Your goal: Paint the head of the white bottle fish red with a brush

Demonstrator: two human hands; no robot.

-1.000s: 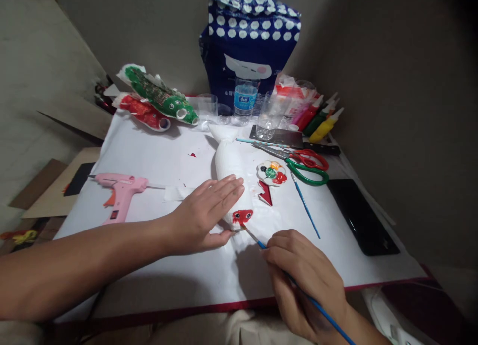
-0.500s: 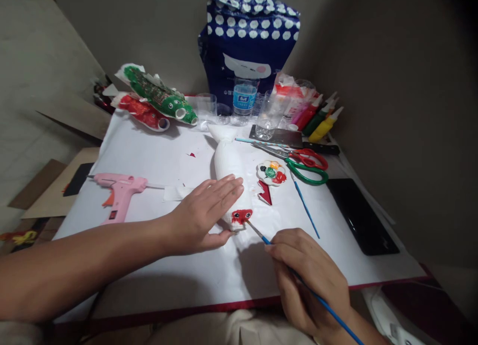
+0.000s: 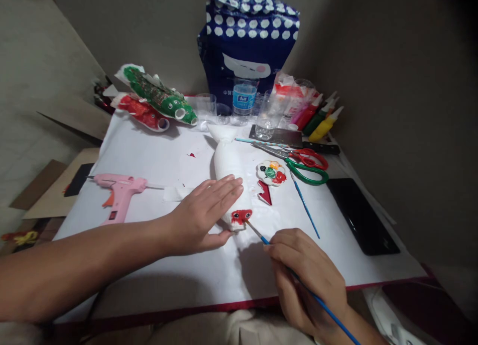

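A white fish-shaped object (image 3: 227,161) lies on the white-covered table, its tail pointing away and its near end painted red around two black eyes. My left hand (image 3: 209,213) rests across its body, fingers extended over the top and thumb at the near end. In my right hand (image 3: 306,280) is a blue paintbrush (image 3: 328,312), pinched near its ferrule, with its bristles against the red patch. A flower-shaped palette (image 3: 263,177) with green, orange, red and black paint sits to the right of the fish, above a red cut piece (image 3: 265,193).
A pink glue gun (image 3: 125,188) lies left. Green (image 3: 160,97) and red (image 3: 136,111) fish stand behind it. Further right are plastic cups (image 3: 206,107), scissors (image 3: 308,171), a knife (image 3: 280,135), another brush (image 3: 306,208), a black phone (image 3: 360,215) and paint bottles (image 3: 324,126).
My right hand and the brush have shifted very slightly to the left. The left hand and the white fish stay in place.
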